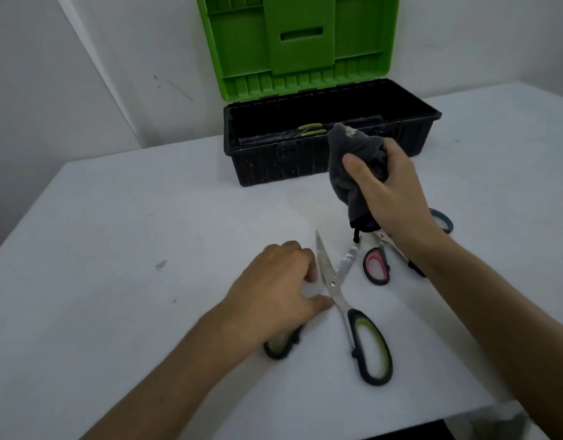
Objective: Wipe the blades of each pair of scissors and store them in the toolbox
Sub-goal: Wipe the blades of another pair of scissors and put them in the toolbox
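Your left hand (278, 285) rests on the white table (115, 249), fingers curled loosely beside the green-handled scissors (334, 285), its grip touching the blade edge near the pivot but closed around nothing you can make out. Those scissors lie open in an X: steel blade tips point toward 12 and 1 o'clock, black-and-lime oval handles toward 5 and 7 o'clock, one loop half under your wrist. Your right hand (388, 192) has its grip bunched around a grey fleecy cloth (353, 160), thumb pressed on the fabric, held above the table at 1 o'clock from the open pair. Beneath it lie the pink-handled scissors (377, 265), and a teal handle (442, 219) shows past your wrist. The toolbox (331, 144), ribbed black plastic with a green lid raised, sits at 12 o'clock, green handles (310, 128) visible inside. No writing is legible.
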Demonstrator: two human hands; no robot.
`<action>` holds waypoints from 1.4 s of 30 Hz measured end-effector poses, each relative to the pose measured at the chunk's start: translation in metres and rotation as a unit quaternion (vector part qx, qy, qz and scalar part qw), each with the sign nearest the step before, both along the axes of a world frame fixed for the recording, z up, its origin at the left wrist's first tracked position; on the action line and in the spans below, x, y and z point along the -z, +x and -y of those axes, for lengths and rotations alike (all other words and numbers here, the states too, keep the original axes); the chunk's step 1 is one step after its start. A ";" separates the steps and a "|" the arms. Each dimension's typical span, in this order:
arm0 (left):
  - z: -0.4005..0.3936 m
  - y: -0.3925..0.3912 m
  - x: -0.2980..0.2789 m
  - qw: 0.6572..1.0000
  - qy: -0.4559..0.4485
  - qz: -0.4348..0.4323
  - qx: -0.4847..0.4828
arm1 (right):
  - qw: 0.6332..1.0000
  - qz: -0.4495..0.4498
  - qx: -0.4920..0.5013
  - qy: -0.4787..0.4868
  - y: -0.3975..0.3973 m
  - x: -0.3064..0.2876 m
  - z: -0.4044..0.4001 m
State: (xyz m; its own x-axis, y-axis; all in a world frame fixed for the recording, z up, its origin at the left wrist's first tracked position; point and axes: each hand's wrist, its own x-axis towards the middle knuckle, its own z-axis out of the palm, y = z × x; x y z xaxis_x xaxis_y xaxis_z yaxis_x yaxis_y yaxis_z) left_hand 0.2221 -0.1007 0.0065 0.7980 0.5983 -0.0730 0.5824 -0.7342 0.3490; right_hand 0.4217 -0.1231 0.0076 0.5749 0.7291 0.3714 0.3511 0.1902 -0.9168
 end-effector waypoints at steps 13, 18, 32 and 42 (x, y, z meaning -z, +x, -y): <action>-0.035 -0.018 0.004 0.991 -0.047 0.090 -0.091 | 0.998 0.030 -0.019 0.053 -0.001 -0.006 0.007; -0.058 -0.015 0.006 0.962 -0.117 0.212 -0.125 | 0.988 0.152 -0.004 0.032 0.004 -0.012 0.001; -0.094 0.011 0.026 0.915 -0.173 0.348 -0.106 | 0.819 0.573 -0.023 0.001 0.015 0.015 -0.027; -0.095 0.010 0.033 0.919 -0.128 0.361 -0.091 | 0.831 0.544 0.108 -0.050 0.014 0.010 -0.029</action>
